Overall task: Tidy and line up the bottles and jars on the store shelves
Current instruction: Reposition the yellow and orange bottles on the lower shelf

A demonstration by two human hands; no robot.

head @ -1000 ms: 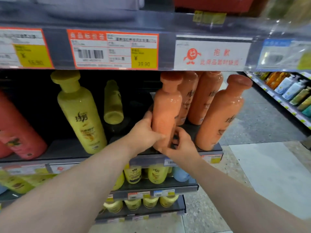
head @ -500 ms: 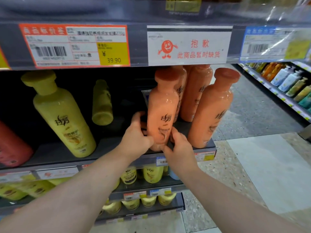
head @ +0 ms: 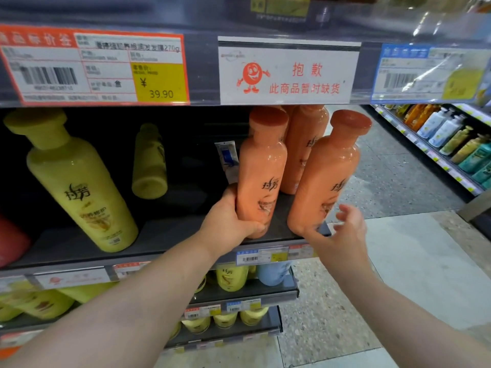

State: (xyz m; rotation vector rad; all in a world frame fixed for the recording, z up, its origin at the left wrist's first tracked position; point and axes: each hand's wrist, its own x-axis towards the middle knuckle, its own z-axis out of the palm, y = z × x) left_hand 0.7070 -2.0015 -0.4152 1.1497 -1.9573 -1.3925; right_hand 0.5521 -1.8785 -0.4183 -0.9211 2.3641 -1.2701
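An orange bottle [head: 261, 171] stands upright near the front of the dark shelf [head: 170, 235], label facing me. My left hand [head: 228, 221] is wrapped around its lower part. My right hand [head: 342, 229] hovers open, fingers spread, just in front of the base of a second orange bottle [head: 326, 176] at the shelf's right end. More orange bottles [head: 303, 152] stand behind those two. At the left stands a big yellow bottle [head: 77, 184], with a smaller yellow bottle [head: 150, 160] further back.
The upper shelf edge [head: 202, 67] with price tags hangs just above the bottle caps. A red bottle [head: 10, 240] sits at the far left. Lower shelves hold yellow bottles [head: 231, 277]. The aisle floor [head: 414, 261] and another shelf row [head: 451, 144] lie to the right.
My right hand let go of the front orange bottle and moved right toward the end bottle, opening. The front bottle's label has turned to face me. My left hand keeps its hold.
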